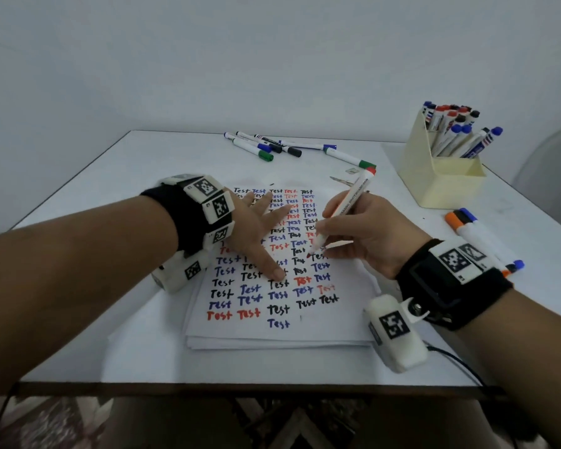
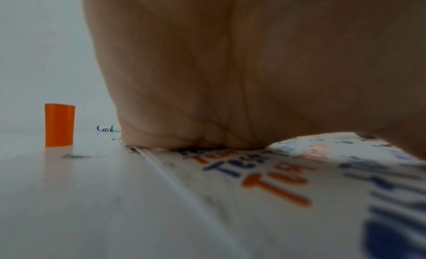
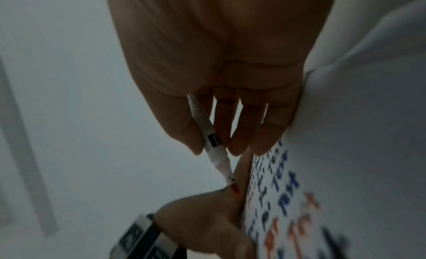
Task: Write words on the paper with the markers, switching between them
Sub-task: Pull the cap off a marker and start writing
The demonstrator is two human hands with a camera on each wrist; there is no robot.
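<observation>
head view: right hand grips red marker, left flat on paper ("test" rows).

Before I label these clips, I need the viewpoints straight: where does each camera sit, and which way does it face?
Head: worn on the head, looking forward and down at the table; shows both forearms, the left hand flat on the paper and the right hand gripping a red marker.
Left wrist: low at the table, looking along the palm; an orange cap stands beyond.
Right wrist: looking along the fingers at the marker tip.
Shared: all three show the written paper.
</observation>
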